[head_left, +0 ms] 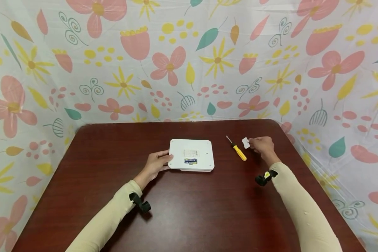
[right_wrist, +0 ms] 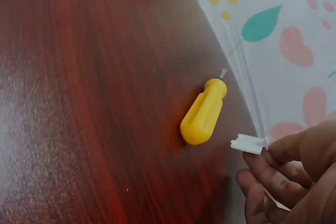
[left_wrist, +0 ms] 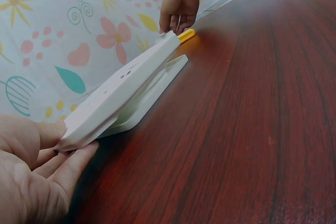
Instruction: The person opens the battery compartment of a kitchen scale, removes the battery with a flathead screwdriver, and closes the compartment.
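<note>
A flat white scale lies underside up, showing a label, corner feet and a battery bay. Blue batteries sit in that uncovered bay. My left hand grips the scale's left edge, thumb on top and fingers beneath. In the left wrist view the scale is tilted, its left side raised off the table. To the right, my right hand pinches a small white battery cover between thumb and fingertips. The right wrist view shows the cover with small tabs at its end, held beside the screwdriver.
Between the scale and my right hand lies a screwdriver with a yellow handle, its tip pointing away. The dark red-brown wooden table ends at a floral curtain along the back and sides.
</note>
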Tool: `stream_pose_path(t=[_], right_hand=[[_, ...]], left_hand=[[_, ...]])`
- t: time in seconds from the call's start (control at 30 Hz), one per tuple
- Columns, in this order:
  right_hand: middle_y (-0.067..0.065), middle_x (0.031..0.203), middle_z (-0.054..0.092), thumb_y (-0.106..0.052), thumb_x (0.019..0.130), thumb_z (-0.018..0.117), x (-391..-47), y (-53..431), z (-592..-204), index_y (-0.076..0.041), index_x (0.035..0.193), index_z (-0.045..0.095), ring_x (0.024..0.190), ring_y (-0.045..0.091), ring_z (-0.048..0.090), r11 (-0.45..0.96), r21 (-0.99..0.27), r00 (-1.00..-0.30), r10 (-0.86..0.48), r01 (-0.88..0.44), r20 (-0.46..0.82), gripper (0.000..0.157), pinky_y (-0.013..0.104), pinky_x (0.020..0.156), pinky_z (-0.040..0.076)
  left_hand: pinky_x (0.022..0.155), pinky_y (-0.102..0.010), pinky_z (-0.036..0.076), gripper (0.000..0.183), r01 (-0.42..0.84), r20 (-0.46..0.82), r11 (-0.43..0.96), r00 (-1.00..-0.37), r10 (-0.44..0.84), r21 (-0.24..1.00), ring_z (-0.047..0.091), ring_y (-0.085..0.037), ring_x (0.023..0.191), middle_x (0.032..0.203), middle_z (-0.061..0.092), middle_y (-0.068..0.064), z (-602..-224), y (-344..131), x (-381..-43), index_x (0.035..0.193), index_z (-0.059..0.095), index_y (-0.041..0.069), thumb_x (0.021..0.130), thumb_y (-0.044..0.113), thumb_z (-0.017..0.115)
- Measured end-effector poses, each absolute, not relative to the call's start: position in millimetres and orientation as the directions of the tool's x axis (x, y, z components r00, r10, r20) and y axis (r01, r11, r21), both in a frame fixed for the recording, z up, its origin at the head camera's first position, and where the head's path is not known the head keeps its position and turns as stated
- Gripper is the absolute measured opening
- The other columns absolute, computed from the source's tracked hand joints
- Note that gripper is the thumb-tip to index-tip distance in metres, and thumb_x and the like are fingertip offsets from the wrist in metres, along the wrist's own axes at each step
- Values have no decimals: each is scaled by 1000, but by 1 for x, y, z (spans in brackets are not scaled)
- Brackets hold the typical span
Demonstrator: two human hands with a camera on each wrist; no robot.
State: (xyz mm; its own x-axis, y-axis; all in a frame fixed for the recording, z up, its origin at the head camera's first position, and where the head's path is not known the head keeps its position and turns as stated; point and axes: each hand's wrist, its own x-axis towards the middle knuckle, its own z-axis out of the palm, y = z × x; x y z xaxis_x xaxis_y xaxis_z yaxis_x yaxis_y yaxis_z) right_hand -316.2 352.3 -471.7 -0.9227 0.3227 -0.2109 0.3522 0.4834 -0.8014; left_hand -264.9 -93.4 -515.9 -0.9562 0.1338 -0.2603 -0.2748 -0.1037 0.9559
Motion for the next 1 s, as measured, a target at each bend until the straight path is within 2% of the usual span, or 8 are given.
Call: stream_pose_path(t=[0.13,0.3,0.43,0.57,0.67,0.83,1.0], right_hand=[[15,102,77,-28,101,64,-316,354,-472,7,118,73,82,17,70,545,-761,-925,327,353,-195,40,26,66,59],[11,99,78,-30,98,67,-317,357,-470,5,118,74,80,14,72,552,-737,-908,363,391,-210,41,27,67,60],[11,100,78,-31,97,64,-316,358,-467,4,119,74,87,19,74,543,-735,-902,369,407,-227,42,29,70,60],[14,109,77,-29,97,61,-314,358,-464,4,121,72,97,26,73,544,-740,-910,343,395,-233,43,32,75,61],[16,110,76,-28,97,62,-313,358,-462,5,122,71,98,27,72,564,-734,-919,323,378,-225,43,33,76,62],[19,106,75,-33,99,60,-307,356,-461,3,116,75,95,34,69,738,-623,-964,243,257,-110,42,43,77,61],[24,114,72,-39,100,63,-297,344,-466,0,119,75,99,45,66,882,-462,-993,115,88,30,46,57,80,55]], left_hand=[[78,-36,63,49,-272,-258,-104,-957,131,957,72,-19,91,123,68,-23,-516,-92,-265,144,54,-4,98,7,69],[78,-35,63,49,-279,-266,-100,-955,127,955,72,-19,92,125,68,-23,-514,-91,-265,144,55,-3,98,7,69],[79,-36,63,49,-285,-272,-97,-954,129,954,72,-20,93,126,67,-24,-514,-92,-265,144,56,-2,98,8,69],[80,-36,63,49,-291,-279,-90,-952,127,953,72,-20,94,129,66,-24,-512,-93,-265,144,56,0,98,9,70],[81,-36,63,49,-295,-283,-92,-951,125,951,72,-19,95,131,64,-24,-512,-94,-265,145,55,0,99,9,69],[81,-36,63,50,-293,-278,-108,-952,130,950,72,-19,95,132,64,-25,-514,-95,-266,145,55,-1,99,8,69],[81,-35,63,50,-296,-280,-118,-951,133,948,71,-19,94,130,65,-25,-515,-94,-265,145,54,-2,98,8,69]])
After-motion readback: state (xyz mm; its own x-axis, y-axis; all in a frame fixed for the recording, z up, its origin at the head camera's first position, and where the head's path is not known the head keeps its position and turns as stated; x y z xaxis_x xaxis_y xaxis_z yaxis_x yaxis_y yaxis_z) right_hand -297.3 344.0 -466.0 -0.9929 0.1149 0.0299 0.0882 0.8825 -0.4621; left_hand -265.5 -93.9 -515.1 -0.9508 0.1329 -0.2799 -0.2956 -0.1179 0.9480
